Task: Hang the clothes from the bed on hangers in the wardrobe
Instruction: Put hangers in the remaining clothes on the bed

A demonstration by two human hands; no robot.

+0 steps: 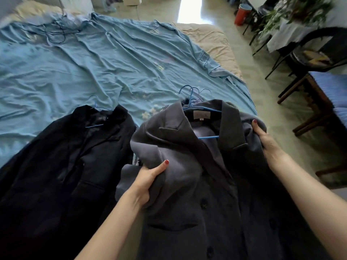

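Grey jacket (pixel 197 166), on blue hanger (pixel 204 109), gripped by both hands.

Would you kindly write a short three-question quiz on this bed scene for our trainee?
1. True or false: the grey jacket already has a blue hanger inside it.
2. Which hand grips the jacket's shoulder nearest the chair: A left hand, B right hand?
3. What colour is the sheet on the bed?

Key: 1 true; 2 B; 3 light blue.
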